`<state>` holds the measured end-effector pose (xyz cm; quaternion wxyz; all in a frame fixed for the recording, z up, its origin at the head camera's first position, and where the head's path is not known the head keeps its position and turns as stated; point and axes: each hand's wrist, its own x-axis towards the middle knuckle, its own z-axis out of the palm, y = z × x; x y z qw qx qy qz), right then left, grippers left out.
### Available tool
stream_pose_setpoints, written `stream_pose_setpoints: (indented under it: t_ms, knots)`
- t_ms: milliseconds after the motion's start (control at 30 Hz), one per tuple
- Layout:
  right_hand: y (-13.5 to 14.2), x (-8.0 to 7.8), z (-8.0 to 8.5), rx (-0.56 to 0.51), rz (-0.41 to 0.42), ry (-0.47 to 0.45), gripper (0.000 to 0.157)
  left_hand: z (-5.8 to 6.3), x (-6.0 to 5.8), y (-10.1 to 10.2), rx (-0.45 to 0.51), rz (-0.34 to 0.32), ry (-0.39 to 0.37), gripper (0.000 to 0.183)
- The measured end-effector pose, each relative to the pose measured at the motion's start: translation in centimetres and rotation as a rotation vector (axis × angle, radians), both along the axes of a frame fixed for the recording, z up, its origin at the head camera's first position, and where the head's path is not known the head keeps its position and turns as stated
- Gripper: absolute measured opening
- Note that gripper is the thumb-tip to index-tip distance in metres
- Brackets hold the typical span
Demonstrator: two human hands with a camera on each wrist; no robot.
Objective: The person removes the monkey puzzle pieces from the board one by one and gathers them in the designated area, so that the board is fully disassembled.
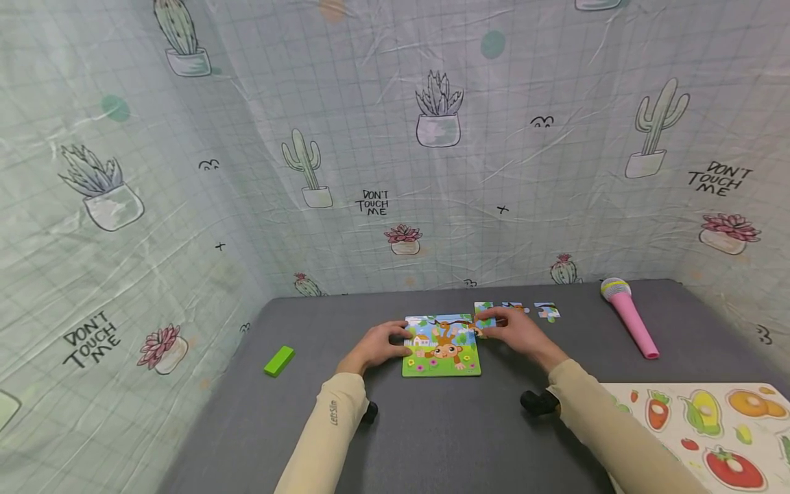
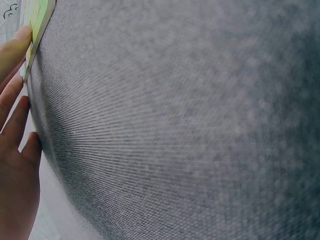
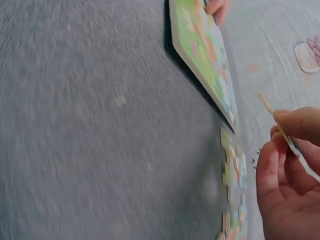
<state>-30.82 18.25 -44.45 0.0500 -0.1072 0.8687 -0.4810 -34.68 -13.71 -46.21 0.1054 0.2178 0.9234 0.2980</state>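
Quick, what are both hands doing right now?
Left hand: open, fingers touching the left edge of the puzzle board.
Right hand: closed, pinching a puzzle piece.

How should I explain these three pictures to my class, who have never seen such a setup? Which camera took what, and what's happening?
There is no robot here, just a person's two bare hands. The wide picture comes from a camera worn on the head, looking forward and down. The other two come from cameras on the left and right wrists.

On the grey table lie a monkey puzzle, loose pieces, a green block, a pink microphone and a fruit-and-vegetable sheet.

The left hand touches the puzzle's left side. The right hand pinches a thin puzzle piece, seen nearly edge-on by the right wrist camera.
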Motion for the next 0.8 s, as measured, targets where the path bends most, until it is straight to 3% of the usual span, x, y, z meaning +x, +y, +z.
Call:
stream_pose_setpoints:
  t_ms: [333,500,800]
  knots:
    - [4.5,0.4,-0.1,-0.023,-0.094,-0.069,0.038,0.1,0.1,0.1,0.007,-0.001,-0.007,0.034]
    - [7.4,0.6,-0.1,0.032,-0.155,-0.051,0.041,0.0,0.1,0.1,0.013,-0.005,-0.006,0.034]
    - [11.0,1.4,-0.5,0.051,-0.147,-0.121,0.041,-0.2,-0.1,0.0,-0.002,-0.001,0.0,0.035]
